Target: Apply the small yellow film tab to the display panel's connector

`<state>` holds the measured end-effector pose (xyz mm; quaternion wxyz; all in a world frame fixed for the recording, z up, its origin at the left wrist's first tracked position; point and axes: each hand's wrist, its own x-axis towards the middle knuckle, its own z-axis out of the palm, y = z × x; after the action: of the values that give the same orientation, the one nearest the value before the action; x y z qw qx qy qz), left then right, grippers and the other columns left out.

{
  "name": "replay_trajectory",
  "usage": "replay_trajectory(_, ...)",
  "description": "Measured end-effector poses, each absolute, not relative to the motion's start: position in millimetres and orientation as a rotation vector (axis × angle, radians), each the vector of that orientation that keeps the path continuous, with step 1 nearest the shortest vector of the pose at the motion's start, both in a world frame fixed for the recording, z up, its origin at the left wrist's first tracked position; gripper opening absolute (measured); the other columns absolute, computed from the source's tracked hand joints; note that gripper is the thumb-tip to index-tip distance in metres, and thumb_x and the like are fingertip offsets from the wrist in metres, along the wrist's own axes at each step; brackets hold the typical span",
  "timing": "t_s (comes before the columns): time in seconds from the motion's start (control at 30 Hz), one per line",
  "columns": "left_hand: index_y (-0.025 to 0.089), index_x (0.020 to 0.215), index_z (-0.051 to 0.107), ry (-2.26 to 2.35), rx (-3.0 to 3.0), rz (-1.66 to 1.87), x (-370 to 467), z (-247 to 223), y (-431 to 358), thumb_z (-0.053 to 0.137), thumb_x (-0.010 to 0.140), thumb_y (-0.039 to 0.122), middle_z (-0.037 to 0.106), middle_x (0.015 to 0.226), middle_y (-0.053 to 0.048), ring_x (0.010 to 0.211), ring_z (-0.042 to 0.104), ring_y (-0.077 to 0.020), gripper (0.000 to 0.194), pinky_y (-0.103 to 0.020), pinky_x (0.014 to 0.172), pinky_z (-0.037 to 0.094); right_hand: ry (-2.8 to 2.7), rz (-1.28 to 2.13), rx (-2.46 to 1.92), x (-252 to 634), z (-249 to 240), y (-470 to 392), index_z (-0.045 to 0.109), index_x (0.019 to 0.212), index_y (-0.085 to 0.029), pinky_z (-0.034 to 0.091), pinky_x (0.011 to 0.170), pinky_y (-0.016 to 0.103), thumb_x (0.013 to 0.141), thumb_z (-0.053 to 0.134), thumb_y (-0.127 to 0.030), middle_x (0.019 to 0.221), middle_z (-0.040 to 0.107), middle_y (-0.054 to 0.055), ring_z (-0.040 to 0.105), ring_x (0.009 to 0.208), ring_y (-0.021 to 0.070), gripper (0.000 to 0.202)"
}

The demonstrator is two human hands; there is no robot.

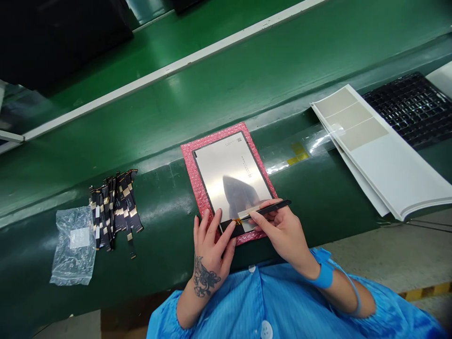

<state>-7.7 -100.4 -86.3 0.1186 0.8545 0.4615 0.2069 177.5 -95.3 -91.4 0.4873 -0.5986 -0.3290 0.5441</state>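
Note:
An LCD panel (pixel 219 165) lies silver back up on a pink bubble-wrap pad (pixel 196 181). My left hand (pixel 213 249) rests at its lower left edge, fingers spread, the index fingertip by a small amber tape piece (pixel 238 221) on the dark bottom strip. My right hand (pixel 282 230) is closed around black tweezers (pixel 277 205), held low over the panel's lower right. Their tips point left toward the amber tape; whether they grip anything is not clear. A pale strip (pixel 249 211) lies just above the tweezers.
On the left lie a pile of black flex cables (pixel 115 207) and a clear plastic bag (pixel 73 254) with a white label. To the right are clear film with yellow tabs (pixel 298 153), white sheets with beige stickers (pixel 384 155) and a black tray (pixel 413 108). A white rail (pixel 169 70) crosses behind.

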Motion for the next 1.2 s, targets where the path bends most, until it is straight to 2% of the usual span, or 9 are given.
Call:
replay_trajectory(0.23,0.022,0.12,0.059,1.344,2.532,0.551,-6.0,-87.8,-99.6,0.052,0.089,0.017,0.034,0.146,-0.011,0.136,0.024,-0.0364,0.032,-0.064,0.107,0.02,-0.788,1.336,-1.454,177.4,-92.3,-95.1,0.05,0.093,-0.018,0.057,0.063,0.031,0.082,0.071,-0.051,0.084,0.064,0.007,0.066,0.073,0.024,0.04)
replay_trajectory(0.47,0.02,0.12,0.06,1.349,2.524,0.578,-5.1,-88.9,-99.4,0.052,0.09,0.019,0.038,0.143,-0.013,0.136,0.026,-0.0362,0.031,-0.062,0.107,0.019,-0.811,1.322,-1.473,177.8,-90.8,-95.3,0.05,0.092,-0.017,0.057,0.061,0.032,0.081,0.07,-0.053,0.083,0.064,0.008,0.066,0.071,0.0242,0.042)
replay_trajectory(0.73,0.021,0.121,0.06,1.344,2.521,0.562,-5.0,-89.7,-99.9,0.054,0.09,0.021,0.037,0.144,-0.013,0.136,0.025,-0.0365,0.032,-0.062,0.107,0.019,-0.829,1.306,-1.446,177.5,-92.1,-96.6,0.05,0.093,-0.017,0.058,0.06,0.029,0.084,0.07,-0.047,0.084,0.065,0.007,0.067,0.071,0.0231,0.037)
replay_trajectory(1.0,0.021,0.115,0.064,1.381,2.471,0.63,-1.5,-87.4,-99.2,0.05,0.092,0.023,0.044,0.139,-0.014,0.134,0.029,-0.0355,0.027,-0.061,0.107,0.02,-0.851,1.293,-1.433,177.6,-94.4,-98.2,0.051,0.094,-0.017,0.058,0.059,0.027,0.086,0.068,-0.044,0.083,0.064,0.006,0.067,0.071,0.0222,0.033)
replay_trajectory(1.2,0.02,0.116,0.063,1.376,2.472,0.62,-1.7,-87.1,-99.5,0.05,0.092,0.022,0.044,0.139,-0.014,0.134,0.029,-0.0365,0.027,-0.063,0.105,0.022,-0.861,1.28,-1.459,177.6,-94.5,-97.7,0.051,0.093,-0.017,0.058,0.059,0.029,0.085,0.068,-0.047,0.083,0.064,0.007,0.067,0.071,0.0232,0.036)
